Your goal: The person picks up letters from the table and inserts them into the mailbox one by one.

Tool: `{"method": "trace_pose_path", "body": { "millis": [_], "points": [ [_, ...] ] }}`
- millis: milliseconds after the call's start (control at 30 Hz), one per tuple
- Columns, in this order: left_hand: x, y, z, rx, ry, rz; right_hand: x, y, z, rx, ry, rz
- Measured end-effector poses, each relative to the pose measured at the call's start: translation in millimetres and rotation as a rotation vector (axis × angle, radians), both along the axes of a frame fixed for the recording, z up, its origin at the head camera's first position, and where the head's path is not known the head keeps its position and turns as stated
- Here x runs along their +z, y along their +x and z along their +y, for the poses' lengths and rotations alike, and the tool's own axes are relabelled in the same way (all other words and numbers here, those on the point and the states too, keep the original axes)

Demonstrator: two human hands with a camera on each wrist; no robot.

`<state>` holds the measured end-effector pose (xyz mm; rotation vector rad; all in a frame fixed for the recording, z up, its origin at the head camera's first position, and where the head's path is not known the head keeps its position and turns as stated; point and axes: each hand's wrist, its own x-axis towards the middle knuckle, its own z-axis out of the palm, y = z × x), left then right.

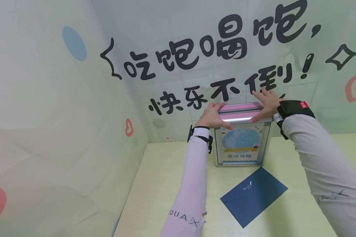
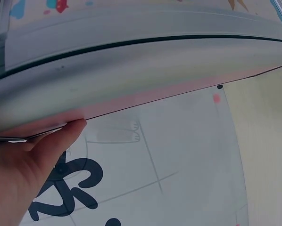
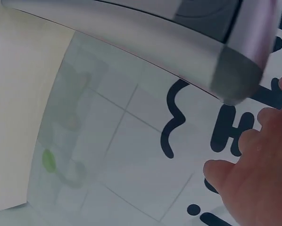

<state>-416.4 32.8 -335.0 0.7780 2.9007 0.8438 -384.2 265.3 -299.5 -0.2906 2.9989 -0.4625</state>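
A letter box (image 1: 240, 143) with a pink and silver top, metal-framed sides and a blue picture on its front stands upright at the back of the table. My left hand (image 1: 210, 116) grips its upper left corner, thumb along the front edge and fingers over the top. In the left wrist view a finger (image 2: 68, 134) meets the box's edge. At the upper right corner is my right hand (image 1: 268, 104), its fingers spread past the top and its thumb by the front edge. A dark blue envelope (image 1: 253, 197) lies flat in front of the box.
The pale wooden table (image 1: 166, 184) meets a wall (image 1: 172, 79) with large black lettering close behind the box. Another pale wall (image 1: 77, 131) rises along the table's left side.
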Motion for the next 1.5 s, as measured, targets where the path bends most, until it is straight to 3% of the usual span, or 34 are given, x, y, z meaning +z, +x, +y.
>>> {"method": "trace_pose_path", "body": {
  "millis": [367,567,700,833,1067,1333,1500],
  "points": [
    [2.3,-1.8,-1,-0.012,0.02,-0.007,-18.9,12.7,0,0.02,-0.214,0.019],
    [4.9,-1.5,-7,-0.009,0.024,-0.016,-20.0,13.3,-7,0.017,-0.26,0.041],
    [7.8,-1.3,-7,-0.026,-0.035,-0.006,-22.7,12.4,-6,0.006,-0.264,0.046],
    [9.3,-2.5,-6,-0.044,-0.145,0.049,-25.6,12.8,-4,0.0,-0.265,0.049],
    [5.2,2.4,-8,-0.057,-0.287,0.218,-26.4,12.6,-1,-0.004,-0.263,0.055],
    [-8.1,17.3,-13,-0.074,-0.262,0.395,-32.9,9.1,3,-0.006,-0.266,0.057],
    [-17.5,28.1,-20,-0.11,-0.228,0.442,-33.2,9.5,4,-0.006,-0.269,0.055]
  ]
}}
